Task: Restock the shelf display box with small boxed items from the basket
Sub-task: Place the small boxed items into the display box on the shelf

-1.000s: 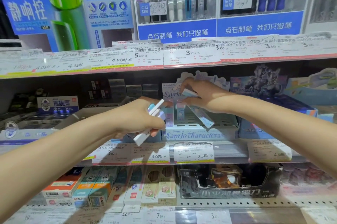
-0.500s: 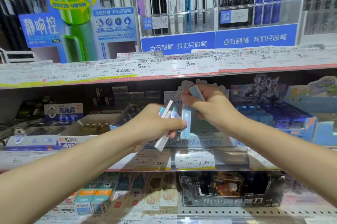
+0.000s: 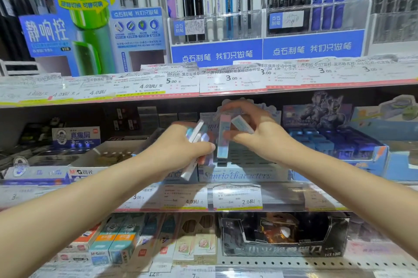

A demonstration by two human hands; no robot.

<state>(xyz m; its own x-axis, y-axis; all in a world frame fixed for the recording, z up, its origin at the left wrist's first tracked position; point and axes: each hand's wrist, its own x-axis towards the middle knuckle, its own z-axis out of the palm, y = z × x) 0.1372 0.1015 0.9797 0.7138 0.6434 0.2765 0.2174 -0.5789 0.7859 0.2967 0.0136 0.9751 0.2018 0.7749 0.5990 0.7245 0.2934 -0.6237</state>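
Observation:
A pale blue display box (image 3: 242, 174) with script lettering stands on the middle shelf, its slots partly filled. My left hand (image 3: 178, 148) grips a bundle of slim pastel boxes (image 3: 195, 135) just left of it. My right hand (image 3: 257, 130) pinches one upright pink-and-blue slim box (image 3: 224, 137) above the display box's left slots and holds a second pale box (image 3: 243, 124) against the palm. The basket is out of view.
A blue display box (image 3: 352, 148) of dark items stands to the right, and a white open carton (image 3: 106, 157) to the left. Price labels (image 3: 237, 198) line the shelf edge. Pen racks (image 3: 217, 26) fill the shelf above; eraser boxes and a black carton (image 3: 282, 250) sit below.
My right hand has lifted off the display box, drawn toward my left hand and turned one slim box upright. The camera has moved in closer to the shelf.

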